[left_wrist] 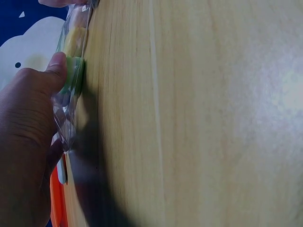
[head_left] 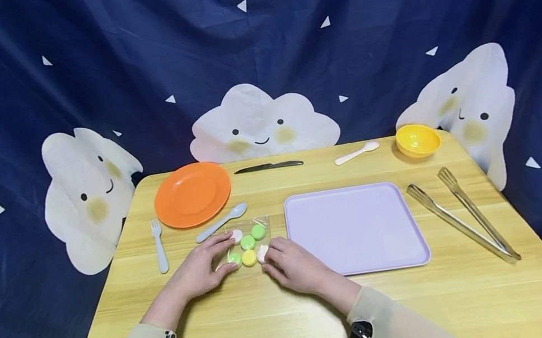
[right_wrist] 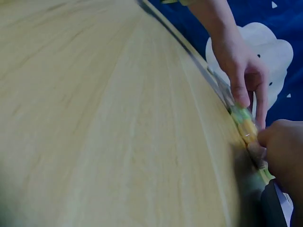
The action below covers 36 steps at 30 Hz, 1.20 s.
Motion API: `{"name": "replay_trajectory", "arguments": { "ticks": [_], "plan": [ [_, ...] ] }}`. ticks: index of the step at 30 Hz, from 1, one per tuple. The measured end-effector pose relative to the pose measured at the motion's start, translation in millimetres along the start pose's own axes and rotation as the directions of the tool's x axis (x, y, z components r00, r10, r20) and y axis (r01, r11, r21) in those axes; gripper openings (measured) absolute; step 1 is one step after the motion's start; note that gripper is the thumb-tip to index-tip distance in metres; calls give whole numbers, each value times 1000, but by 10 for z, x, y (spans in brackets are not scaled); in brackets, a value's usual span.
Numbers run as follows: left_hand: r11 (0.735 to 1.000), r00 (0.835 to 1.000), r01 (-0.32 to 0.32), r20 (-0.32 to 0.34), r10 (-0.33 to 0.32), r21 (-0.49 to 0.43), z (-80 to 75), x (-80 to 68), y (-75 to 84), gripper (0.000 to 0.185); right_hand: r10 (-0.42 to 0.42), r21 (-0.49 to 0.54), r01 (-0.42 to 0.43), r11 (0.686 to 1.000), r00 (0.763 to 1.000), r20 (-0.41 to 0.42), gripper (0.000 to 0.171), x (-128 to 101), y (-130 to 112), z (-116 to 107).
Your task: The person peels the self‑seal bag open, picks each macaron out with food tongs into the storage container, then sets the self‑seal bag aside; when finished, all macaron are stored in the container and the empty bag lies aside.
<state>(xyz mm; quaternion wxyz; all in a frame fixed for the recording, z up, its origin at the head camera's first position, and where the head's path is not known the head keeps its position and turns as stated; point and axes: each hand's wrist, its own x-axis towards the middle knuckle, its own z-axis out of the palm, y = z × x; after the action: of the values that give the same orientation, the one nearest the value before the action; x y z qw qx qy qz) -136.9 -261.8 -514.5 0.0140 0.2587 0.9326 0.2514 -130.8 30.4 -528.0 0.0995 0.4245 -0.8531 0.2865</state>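
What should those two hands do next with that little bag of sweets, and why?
Probably pull the clear bag open. The left hand and right hand each grip one side of it while it lies flat on the table, and the round sweets remain sealed inside.

1. Even, bright overhead light fills the head view; the wooden table (head_left: 289, 313) carries only soft, short shadows.
2. A pale sheen glares off the tabletop in the left wrist view, beside a dark shadow.
3. The right wrist view blurs and bends at its edges.
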Motion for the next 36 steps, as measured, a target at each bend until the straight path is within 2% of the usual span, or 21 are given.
{"name": "replay_trajectory", "arguments": {
  "ticks": [2, 5, 9, 14, 17, 23, 25, 28, 32, 34, 36],
  "plan": [
    [1000, 1000, -2, -1, 2, 0, 1, 2, -5, 62, 40, 22, -40, 999, 999, 5, 9, 3, -4, -4],
    [1000, 1000, -5, 0, 5, 2, 0, 5, -6, 62, 145, 133, -145, 980, 989, 9, 8, 2, -9, -36],
    [1000, 1000, -10, 0, 10, 9, 0, 7, -6, 63, 264, 301, -246, 921, 964, -19, 8, -7, -1, -112],
    [1000, 1000, -6, 3, 6, 13, -12, 5, 8, 63, 365, 415, -326, 850, 931, -17, 8, -17, 20, -164],
    [1000, 1000, -7, 2, 7, 13, -13, 3, 12, 63, 394, 431, -360, 827, 919, 11, 7, 33, 6, -170],
    [1000, 1000, -7, 7, 7, 10, -7, 12, 7, 62, 388, 332, -382, 863, 920, 49, 7, 142, -8, -138],
    [1000, 1000, -4, 12, 4, 9, -3, 17, 4, 62, 407, 328, -399, 856, 912, 49, 5, 142, 0, -152],
    [1000, 1000, 3, 15, -3, 3, 0, 18, 2, 62, 458, 375, -433, 819, 889, 25, 6, 111, 33, -188],
    [1000, 1000, 5, 14, -5, 0, 1, 17, 1, 62, 512, 493, -447, 746, 859, 5, 8, 53, 92, -225],
    [1000, 1000, 5, 12, -4, -2, 0, 17, -1, 62, 526, 520, -452, 725, 851, 6, 8, 42, 108, -235],
    [1000, 1000, 5, 11, -5, -1, 2, 17, -5, 62, 535, 520, -464, 718, 845, 16, 6, 51, 114, -229]
  ]
}}
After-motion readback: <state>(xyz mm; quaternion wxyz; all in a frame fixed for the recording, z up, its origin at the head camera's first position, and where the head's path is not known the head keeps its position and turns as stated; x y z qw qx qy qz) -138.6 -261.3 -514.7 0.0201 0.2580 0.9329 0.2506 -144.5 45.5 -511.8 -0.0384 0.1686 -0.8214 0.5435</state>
